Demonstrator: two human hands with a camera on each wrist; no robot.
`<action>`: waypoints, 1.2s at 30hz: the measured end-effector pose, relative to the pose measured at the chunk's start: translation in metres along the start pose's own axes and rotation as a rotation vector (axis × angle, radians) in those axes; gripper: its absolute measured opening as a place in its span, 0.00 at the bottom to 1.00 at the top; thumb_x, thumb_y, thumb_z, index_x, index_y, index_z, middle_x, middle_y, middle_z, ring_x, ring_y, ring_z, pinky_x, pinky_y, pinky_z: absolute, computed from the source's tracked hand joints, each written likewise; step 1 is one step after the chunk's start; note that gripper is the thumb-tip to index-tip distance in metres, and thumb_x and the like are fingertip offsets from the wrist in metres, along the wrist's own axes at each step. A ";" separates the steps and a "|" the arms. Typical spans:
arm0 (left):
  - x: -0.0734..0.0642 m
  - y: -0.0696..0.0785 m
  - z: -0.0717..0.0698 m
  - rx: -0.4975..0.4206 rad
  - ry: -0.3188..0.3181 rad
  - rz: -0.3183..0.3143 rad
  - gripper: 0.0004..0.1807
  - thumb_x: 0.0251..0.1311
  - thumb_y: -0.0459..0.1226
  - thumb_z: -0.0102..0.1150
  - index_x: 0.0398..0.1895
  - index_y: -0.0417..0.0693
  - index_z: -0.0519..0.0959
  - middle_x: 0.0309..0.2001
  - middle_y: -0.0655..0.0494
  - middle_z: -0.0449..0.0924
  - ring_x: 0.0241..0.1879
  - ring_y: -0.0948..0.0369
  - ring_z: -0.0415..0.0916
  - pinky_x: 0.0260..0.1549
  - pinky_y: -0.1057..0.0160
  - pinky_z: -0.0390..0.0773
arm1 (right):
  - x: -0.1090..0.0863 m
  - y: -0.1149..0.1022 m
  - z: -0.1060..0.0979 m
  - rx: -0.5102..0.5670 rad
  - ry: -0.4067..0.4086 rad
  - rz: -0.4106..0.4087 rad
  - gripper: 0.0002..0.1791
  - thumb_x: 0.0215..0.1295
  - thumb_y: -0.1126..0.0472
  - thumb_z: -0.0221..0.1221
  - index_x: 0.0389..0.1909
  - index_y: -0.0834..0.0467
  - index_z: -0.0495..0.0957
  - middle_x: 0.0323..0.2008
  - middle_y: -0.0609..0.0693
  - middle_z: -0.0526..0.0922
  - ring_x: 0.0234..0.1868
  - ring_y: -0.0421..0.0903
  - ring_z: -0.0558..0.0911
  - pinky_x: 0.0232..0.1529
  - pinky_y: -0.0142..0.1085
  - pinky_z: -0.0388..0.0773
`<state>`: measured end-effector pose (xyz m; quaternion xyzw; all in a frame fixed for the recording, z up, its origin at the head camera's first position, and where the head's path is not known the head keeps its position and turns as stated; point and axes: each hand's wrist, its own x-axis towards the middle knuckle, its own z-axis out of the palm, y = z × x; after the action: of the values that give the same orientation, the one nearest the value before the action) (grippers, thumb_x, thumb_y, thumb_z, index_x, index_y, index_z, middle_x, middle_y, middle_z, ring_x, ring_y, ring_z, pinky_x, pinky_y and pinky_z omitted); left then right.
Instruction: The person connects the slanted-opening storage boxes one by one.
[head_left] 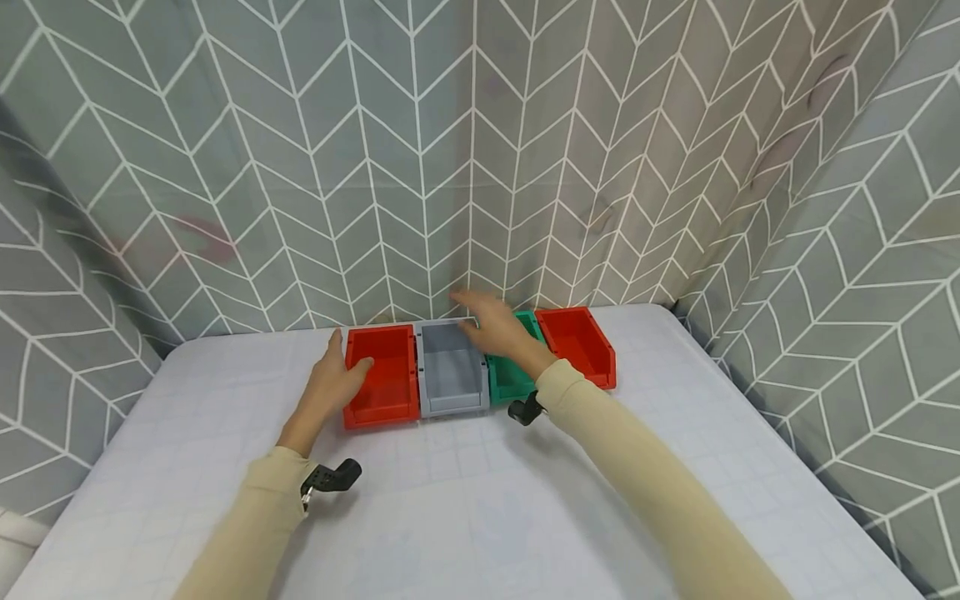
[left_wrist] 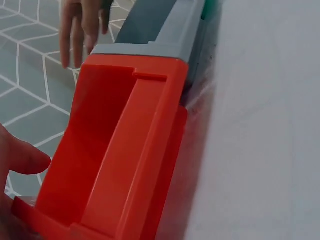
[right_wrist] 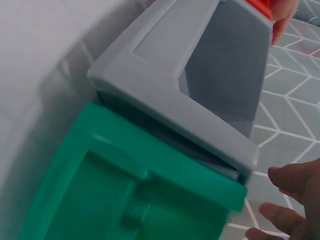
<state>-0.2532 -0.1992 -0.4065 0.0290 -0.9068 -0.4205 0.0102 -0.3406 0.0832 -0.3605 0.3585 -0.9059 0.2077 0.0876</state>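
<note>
Four open-front plastic bins would exceed my count, so several stand side by side: a left red bin (head_left: 384, 392), a grey bin (head_left: 453, 379), a green bin (head_left: 512, 385) and a right red bin (head_left: 579, 346). My left hand (head_left: 330, 379) lies along the left red bin's outer left side, its fingers straight and its thumb reaching over the rim. In the left wrist view that bin (left_wrist: 135, 150) shows nothing inside. Above the back of the grey and green bins, my right hand (head_left: 497, 327) stretches its fingers apart, holding nothing.
The bins stand on a white-covered table (head_left: 450, 508) near its back edge. Behind them hangs a grey curtain (head_left: 420, 167) with white zigzag lines. Dark wrist cameras jut from both sleeves, the left one (head_left: 333, 477) low over the tabletop.
</note>
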 end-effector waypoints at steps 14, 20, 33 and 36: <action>0.015 -0.009 0.009 -0.414 -0.029 -0.091 0.40 0.65 0.29 0.40 0.83 0.36 0.47 0.76 0.33 0.56 0.68 0.38 0.58 0.69 0.38 0.61 | 0.022 0.008 0.021 -0.076 -0.215 0.201 0.22 0.78 0.63 0.56 0.69 0.56 0.77 0.66 0.53 0.79 0.67 0.57 0.75 0.70 0.57 0.62; 0.014 -0.005 0.016 -0.423 -0.007 -0.075 0.39 0.63 0.28 0.37 0.81 0.34 0.49 0.73 0.32 0.59 0.64 0.38 0.61 0.64 0.40 0.64 | 0.022 0.017 0.028 -0.049 -0.154 0.231 0.18 0.77 0.62 0.58 0.63 0.54 0.83 0.63 0.50 0.81 0.66 0.56 0.75 0.70 0.59 0.60; -0.032 -0.002 0.007 -0.434 0.024 -0.104 0.39 0.65 0.27 0.35 0.81 0.33 0.46 0.71 0.33 0.59 0.63 0.39 0.61 0.60 0.41 0.67 | 0.008 -0.004 0.007 0.055 -0.063 0.094 0.16 0.74 0.69 0.58 0.58 0.63 0.84 0.55 0.56 0.86 0.54 0.53 0.83 0.58 0.46 0.78; -0.047 0.001 0.004 -0.439 0.004 -0.111 0.39 0.66 0.27 0.35 0.82 0.34 0.45 0.72 0.33 0.58 0.64 0.39 0.60 0.61 0.40 0.67 | 0.002 -0.013 -0.002 0.090 -0.054 0.064 0.16 0.73 0.72 0.57 0.57 0.66 0.84 0.53 0.57 0.86 0.52 0.53 0.84 0.54 0.43 0.80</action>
<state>-0.2069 -0.1929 -0.4084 0.0769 -0.7904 -0.6077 -0.0052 -0.3330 0.0742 -0.3534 0.3382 -0.9087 0.2415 0.0403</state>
